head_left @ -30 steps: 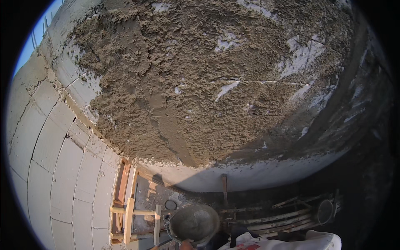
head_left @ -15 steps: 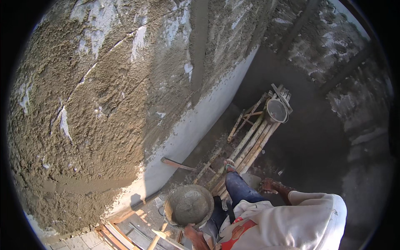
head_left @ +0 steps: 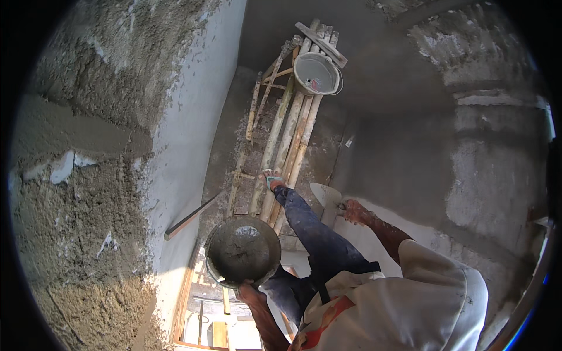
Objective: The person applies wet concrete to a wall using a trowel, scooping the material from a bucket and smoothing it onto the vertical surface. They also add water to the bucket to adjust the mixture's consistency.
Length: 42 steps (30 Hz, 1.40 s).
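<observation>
A round bucket (head_left: 209, 264) of wet grey mortar (head_left: 243, 251) is beside my leg, at the lower middle. My left hand (head_left: 250, 292) grips its near rim. In my right hand (head_left: 353, 212), out to the right of my leg, is a trowel (head_left: 326, 195) with a pale, pointed blade. My fingers are wrapped round its handle, which is mostly hidden. The trowel blade is apart from the bucket and the walls.
Bamboo poles (head_left: 291, 136) form a narrow platform, with my sandalled foot (head_left: 273, 180) on it. A second bucket (head_left: 298, 82) and a short board (head_left: 321, 44) sit at its far end. Rough plastered wall (head_left: 88, 222) rises left; a wooden strip (head_left: 193, 216) juts from it.
My view has swung to the right and forward along the platform. The right hand and trowel, partly hidden before, now show clearly out to the side. The left hand stays on the bucket rim.
</observation>
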Each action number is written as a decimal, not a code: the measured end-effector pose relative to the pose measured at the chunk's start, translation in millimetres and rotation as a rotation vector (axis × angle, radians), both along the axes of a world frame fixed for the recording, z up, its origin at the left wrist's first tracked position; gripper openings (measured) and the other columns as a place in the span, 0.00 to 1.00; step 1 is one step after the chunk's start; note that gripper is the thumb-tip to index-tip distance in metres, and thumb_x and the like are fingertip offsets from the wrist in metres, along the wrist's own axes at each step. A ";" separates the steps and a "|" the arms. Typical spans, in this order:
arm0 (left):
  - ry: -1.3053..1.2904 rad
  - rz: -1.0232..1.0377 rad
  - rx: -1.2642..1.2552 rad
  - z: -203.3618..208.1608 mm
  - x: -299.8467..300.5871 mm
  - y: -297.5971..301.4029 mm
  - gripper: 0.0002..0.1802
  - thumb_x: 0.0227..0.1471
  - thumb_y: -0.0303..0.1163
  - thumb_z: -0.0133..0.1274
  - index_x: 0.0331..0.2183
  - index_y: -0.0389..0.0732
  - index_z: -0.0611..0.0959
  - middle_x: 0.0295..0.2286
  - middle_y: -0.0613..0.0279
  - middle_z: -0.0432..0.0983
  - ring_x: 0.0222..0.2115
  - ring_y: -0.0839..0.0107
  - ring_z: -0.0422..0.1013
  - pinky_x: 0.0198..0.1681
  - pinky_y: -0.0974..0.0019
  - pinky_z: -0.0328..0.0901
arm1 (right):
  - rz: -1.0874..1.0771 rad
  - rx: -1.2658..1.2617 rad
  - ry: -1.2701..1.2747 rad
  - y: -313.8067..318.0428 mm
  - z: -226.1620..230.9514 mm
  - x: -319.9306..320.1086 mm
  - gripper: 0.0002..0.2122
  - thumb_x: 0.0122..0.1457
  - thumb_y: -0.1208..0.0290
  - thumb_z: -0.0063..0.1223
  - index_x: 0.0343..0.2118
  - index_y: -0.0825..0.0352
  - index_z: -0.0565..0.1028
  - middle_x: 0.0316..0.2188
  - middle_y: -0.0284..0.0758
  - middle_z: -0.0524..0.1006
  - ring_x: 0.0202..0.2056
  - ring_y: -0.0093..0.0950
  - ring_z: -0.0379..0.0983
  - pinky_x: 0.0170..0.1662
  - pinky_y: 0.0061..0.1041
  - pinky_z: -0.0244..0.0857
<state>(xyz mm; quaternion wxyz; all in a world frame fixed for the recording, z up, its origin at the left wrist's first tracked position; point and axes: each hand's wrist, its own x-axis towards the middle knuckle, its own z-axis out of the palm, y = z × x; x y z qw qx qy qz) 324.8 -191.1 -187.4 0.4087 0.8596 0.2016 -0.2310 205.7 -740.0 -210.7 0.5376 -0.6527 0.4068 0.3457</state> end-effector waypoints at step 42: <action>0.297 0.272 -0.629 -435.2 262.0 -518.9 0.40 0.45 0.15 0.59 0.61 0.36 0.67 0.56 0.53 0.70 0.55 0.60 0.68 0.63 0.56 0.60 | 0.540 -1.306 -0.470 -497.6 -418.1 422.5 0.13 0.65 0.66 0.54 0.49 0.66 0.75 0.36 0.52 0.81 0.40 0.56 0.79 0.44 0.50 0.73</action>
